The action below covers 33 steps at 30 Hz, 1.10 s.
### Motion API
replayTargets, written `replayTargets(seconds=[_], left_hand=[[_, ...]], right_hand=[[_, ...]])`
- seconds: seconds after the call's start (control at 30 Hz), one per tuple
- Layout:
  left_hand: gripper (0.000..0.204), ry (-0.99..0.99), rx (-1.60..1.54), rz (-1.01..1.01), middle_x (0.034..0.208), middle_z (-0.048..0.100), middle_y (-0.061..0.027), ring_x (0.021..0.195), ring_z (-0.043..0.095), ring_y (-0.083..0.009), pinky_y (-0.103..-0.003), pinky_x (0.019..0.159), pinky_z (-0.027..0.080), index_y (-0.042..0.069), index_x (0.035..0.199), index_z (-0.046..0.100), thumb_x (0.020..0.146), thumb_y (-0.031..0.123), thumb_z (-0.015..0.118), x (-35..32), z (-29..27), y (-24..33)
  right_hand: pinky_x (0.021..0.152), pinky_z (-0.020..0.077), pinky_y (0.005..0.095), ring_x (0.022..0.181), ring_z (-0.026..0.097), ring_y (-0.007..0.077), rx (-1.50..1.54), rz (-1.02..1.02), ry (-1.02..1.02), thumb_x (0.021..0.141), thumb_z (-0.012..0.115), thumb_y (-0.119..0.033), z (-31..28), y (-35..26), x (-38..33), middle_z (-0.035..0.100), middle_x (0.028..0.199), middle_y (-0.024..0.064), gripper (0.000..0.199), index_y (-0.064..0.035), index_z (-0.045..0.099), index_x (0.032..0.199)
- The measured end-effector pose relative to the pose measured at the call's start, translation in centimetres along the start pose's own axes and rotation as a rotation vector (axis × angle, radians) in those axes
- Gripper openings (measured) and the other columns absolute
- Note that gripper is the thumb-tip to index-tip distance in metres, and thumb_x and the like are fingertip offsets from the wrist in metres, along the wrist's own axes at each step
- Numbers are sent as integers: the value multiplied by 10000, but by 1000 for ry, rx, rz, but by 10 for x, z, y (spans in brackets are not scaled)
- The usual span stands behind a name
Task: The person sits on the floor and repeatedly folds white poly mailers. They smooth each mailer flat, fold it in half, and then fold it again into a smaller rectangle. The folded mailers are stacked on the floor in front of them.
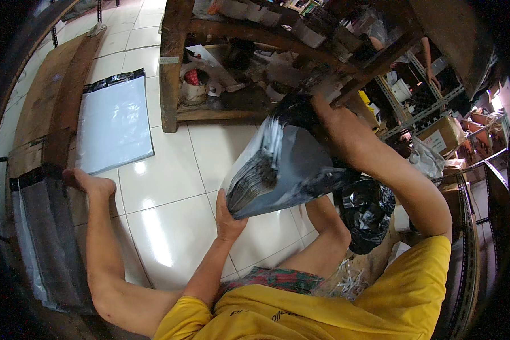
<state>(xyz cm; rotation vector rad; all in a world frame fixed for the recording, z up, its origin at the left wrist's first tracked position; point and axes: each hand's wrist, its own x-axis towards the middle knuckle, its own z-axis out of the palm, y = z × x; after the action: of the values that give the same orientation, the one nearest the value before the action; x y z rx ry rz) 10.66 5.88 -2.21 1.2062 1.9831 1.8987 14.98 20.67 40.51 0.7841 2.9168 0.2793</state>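
A thick stack of plastic mailing bags [306, 156], pale grey with black ends, is tilted above the floor in front of me. My left hand [229, 221] is closed on its lower left corner, where the many sheet edges fan out. At the far upper end, my right hand [328, 116] grips the black part of the stack; its fingers are partly hidden and smeared by motion. To the left, a flat stack of white mailing bags [116, 122] with a black top strip lies on the tiles.
Dark grey plastic bags [54, 243] lie at far left beside a long brown cardboard piece [48, 96]. Ahead stands a wooden shelf [178, 73] with cluttered items. A black plastic bag [368, 215] and shredded scraps [351, 280] lie near my right leg. Metal racks [422, 116] stand at right.
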Motion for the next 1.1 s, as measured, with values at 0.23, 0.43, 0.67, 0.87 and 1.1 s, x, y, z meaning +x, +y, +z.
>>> replayTargets(seconds=[0.23,0.43,0.67,0.87,1.1], left_hand=[[1073,-60,-21,-8,1485,391,-315,1358,437,-481,-492,1134,403,-4,1534,235,693,147,884,5,-5,1],[988,3,40,58,1416,464,-259,1315,485,-433,-455,1101,415,4,1492,288,706,150,869,2,-9,5],[1015,-37,50,7,1445,427,-286,1354,439,-454,-474,1129,392,-13,1512,253,715,152,860,1,-8,7],[1049,-23,20,30,1488,406,-288,1376,413,-490,-507,1160,374,-7,1531,236,690,109,852,-1,-6,4],[1040,-43,-9,24,1489,398,-289,1367,423,-484,-500,1150,383,-2,1527,239,685,84,843,1,-7,3]], right_hand=[[887,520,529,1060,623,481,103,-124,5,817,712,-117,6,-11,12,632,1099,312,624,29,399,1338],[900,517,471,1067,623,442,109,-388,395,859,688,-52,4,-5,15,643,1132,225,418,-20,562,1256],[875,532,396,1009,670,348,232,-363,528,822,719,-18,1,-9,10,673,1072,160,264,-30,686,1083],[893,531,463,1032,640,408,273,-362,471,803,715,-27,2,-5,10,653,1083,187,290,-53,685,1090],[851,533,453,1016,629,389,233,-415,496,749,731,-29,2,-3,7,640,1048,160,257,-61,675,998]])
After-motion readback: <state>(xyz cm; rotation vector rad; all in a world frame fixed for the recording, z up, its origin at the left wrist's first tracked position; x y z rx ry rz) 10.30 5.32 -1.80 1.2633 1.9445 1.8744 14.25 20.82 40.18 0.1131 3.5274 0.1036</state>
